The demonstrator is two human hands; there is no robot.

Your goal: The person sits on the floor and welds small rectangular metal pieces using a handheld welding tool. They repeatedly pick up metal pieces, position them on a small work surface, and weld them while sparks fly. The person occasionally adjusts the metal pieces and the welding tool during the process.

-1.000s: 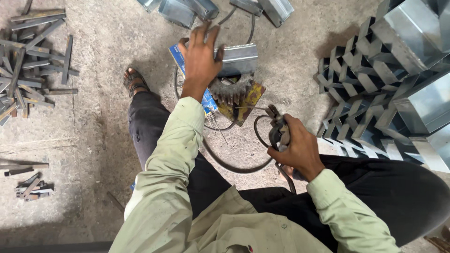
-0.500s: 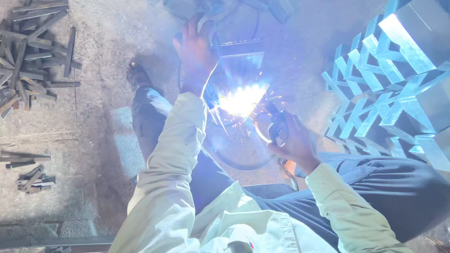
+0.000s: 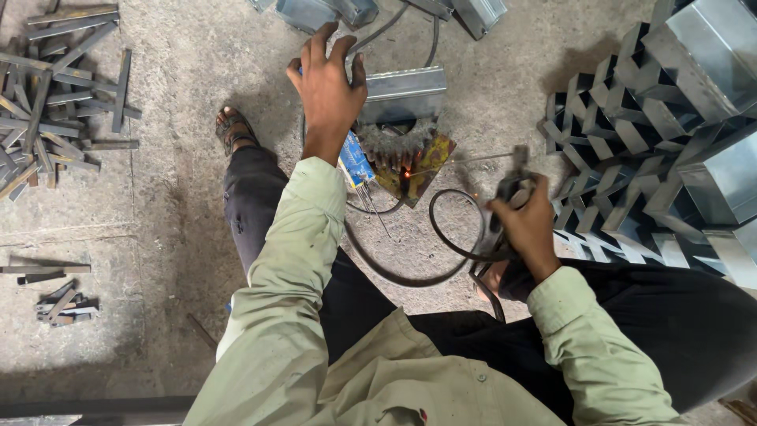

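Note:
My left hand point(image 3: 327, 87) presses down on a short shiny steel channel piece point(image 3: 406, 83) lying on the concrete floor. My right hand point(image 3: 524, 225) grips a welding electrode holder point(image 3: 505, 193) with a thin rod point(image 3: 453, 163) pointing left. The rod's tip glows orange at a rusty, scorched metal piece point(image 3: 414, 162) just below the channel. A black cable point(image 3: 410, 276) loops from the holder across the floor. A blue packet of electrodes point(image 3: 356, 162) lies beside my left forearm.
A stack of cut galvanized steel sections point(image 3: 670, 118) rises at the right. Loose steel strips point(image 3: 55, 95) lie scattered at the upper left, a smaller pile point(image 3: 55, 296) at the left. My sandalled foot point(image 3: 233, 126) rests on the floor. More steel pieces point(image 3: 331, 9) sit at the top.
The bright welding arc seen half a second ago has gone out, leaving a small orange glow. My right hand has drawn the holder back to the right, away from the workpiece.

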